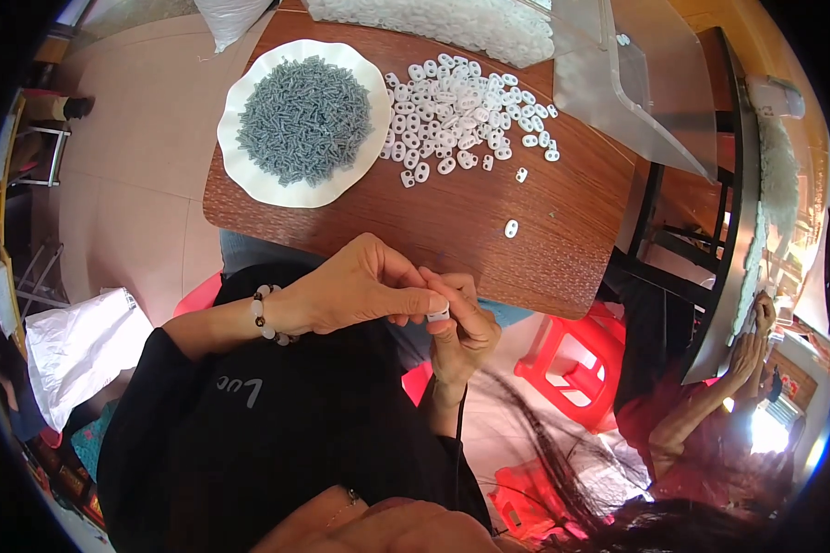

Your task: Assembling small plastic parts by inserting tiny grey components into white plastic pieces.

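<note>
In front of my chest, past the near edge of the table, my two hands meet at the fingertips. Thumb and fingers of my right hand pinch a small white two-hole plastic piece. My left hand, a beaded bracelet at its wrist, is closed with its thumb pressed on the same piece; anything else in its fingers is hidden. Beyond them, a white wavy-rimmed plate holds a heap of tiny grey spring-like pieces. Beside it lies a loose pile of white two-hole pieces.
One white piece lies apart on the brown table. A clear plastic bin and a bag of white pieces stand at the back. Red stools stand at right, where another person's hands work at a second table.
</note>
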Available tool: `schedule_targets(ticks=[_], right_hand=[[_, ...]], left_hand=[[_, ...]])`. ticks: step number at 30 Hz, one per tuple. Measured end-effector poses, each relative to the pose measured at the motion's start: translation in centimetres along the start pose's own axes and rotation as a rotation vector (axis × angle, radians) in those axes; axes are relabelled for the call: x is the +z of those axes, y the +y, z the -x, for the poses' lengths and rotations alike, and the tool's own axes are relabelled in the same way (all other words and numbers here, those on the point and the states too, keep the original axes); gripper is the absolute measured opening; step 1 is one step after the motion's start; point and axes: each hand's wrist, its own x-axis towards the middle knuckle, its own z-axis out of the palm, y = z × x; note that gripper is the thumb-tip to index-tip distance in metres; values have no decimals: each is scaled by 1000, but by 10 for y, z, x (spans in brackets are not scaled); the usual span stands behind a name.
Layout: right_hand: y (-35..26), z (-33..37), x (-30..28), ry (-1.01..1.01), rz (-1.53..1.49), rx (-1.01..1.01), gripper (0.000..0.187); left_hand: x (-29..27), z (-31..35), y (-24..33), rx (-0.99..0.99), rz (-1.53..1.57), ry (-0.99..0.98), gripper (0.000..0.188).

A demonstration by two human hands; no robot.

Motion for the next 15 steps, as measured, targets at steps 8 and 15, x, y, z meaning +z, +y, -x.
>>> schedule_targets(ticks=[8, 15], right_hand=[[-4, 4, 3, 30, 77, 0, 46], [-7, 6, 8, 70, 94, 45, 42]], left_hand=[[0, 2, -1, -32, 27, 7, 16], [1, 1, -2, -41, 37, 31, 15]])
